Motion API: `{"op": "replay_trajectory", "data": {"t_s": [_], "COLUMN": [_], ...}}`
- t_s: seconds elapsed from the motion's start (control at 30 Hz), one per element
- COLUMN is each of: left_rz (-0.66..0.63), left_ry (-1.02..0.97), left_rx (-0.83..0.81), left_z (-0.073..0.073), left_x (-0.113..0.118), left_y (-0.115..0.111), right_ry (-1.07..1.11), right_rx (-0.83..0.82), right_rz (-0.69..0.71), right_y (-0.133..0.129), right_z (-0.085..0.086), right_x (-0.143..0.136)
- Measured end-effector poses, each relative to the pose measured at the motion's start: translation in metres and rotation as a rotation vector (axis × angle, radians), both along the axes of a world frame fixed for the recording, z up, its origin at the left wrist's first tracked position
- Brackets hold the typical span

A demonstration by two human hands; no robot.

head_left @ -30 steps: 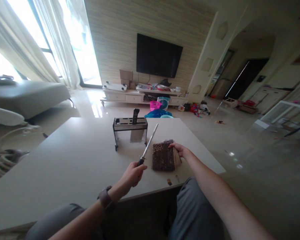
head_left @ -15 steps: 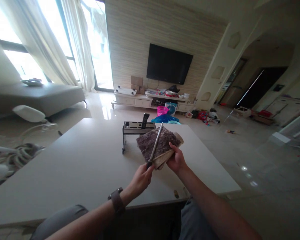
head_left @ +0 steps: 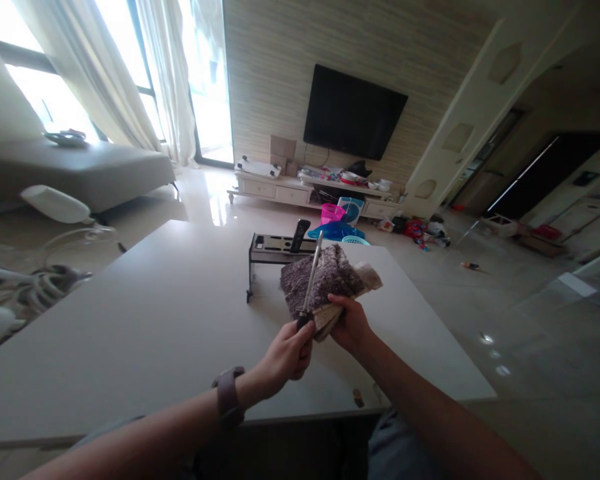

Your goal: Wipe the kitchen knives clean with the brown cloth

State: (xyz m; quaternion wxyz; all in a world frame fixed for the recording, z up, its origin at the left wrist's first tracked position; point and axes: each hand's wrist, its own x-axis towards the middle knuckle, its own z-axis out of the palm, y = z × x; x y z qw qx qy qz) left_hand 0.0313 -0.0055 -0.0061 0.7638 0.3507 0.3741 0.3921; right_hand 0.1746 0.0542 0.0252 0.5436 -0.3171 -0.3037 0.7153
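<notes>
My left hand (head_left: 290,350), with a watch on its wrist, is closed around the black handle of a slim metal rod (head_left: 313,272). The rod slants upward across the face of a folded shaggy cloth (head_left: 343,277), grey-brown with a beige backing. Whether the rod presses on the pile cannot be made out. My right hand (head_left: 351,323) grips the cloth's lower right edge, thumb on top and fingers hidden underneath. Just behind the cloth stands a black metal frame (head_left: 267,247) on the table, partly covered by it. A black remote-like object (head_left: 300,236) sticks up from the frame.
The white table (head_left: 180,333) spreads under both hands. A small yellow-and-black item (head_left: 358,398) lies at its near edge. Beyond are a pink basket (head_left: 333,214), blue plastic (head_left: 336,231) and a low TV cabinet (head_left: 275,192). White tubing (head_left: 55,287) is at the left.
The view has tilted and shifted slightly. The cloth has turned a little and bulges more at the top; the rod stands somewhat steeper. Both hands keep their holds.
</notes>
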Motion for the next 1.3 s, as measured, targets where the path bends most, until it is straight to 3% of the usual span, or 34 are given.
{"op": "replay_trajectory", "data": {"t_s": [0.2,0.4,0.53,0.63,0.8,1.0,1.17,1.3], "left_rz": [-0.201,-0.263,-0.331,-0.304,-0.249,-0.081,0.02,0.044], "left_ry": [0.056,0.051,0.208,0.324,0.571,0.807,0.834,0.838], "left_rx": [-0.118,-0.145,-0.05,0.049,0.242,0.542,0.602,0.619], "left_z": [-0.015,-0.006,-0.006,-0.005,-0.005,-0.017,-0.02,-0.013], "left_x": [-0.022,-0.032,-0.044,-0.049,-0.041,-0.017,-0.004,-0.012], "left_y": [-0.006,-0.009,-0.004,0.001,0.009,0.015,0.005,-0.008], "right_ry": [-0.015,-0.066,-0.092,-0.062,-0.044,-0.064,-0.148,-0.149], "right_rx": [-0.16,-0.129,-0.087,-0.112,-0.133,-0.111,0.012,-0.022], "right_rz": [0.042,-0.104,-0.213,-0.321,-0.355,-0.281,-0.245,-0.163], "right_y": [-0.007,-0.007,0.01,0.026,0.036,0.012,-0.013,-0.022], "right_z": [-0.015,-0.01,-0.009,-0.012,-0.02,-0.025,-0.026,-0.027], "right_x": [-0.009,-0.012,0.002,0.016,0.03,0.013,-0.013,-0.018]}}
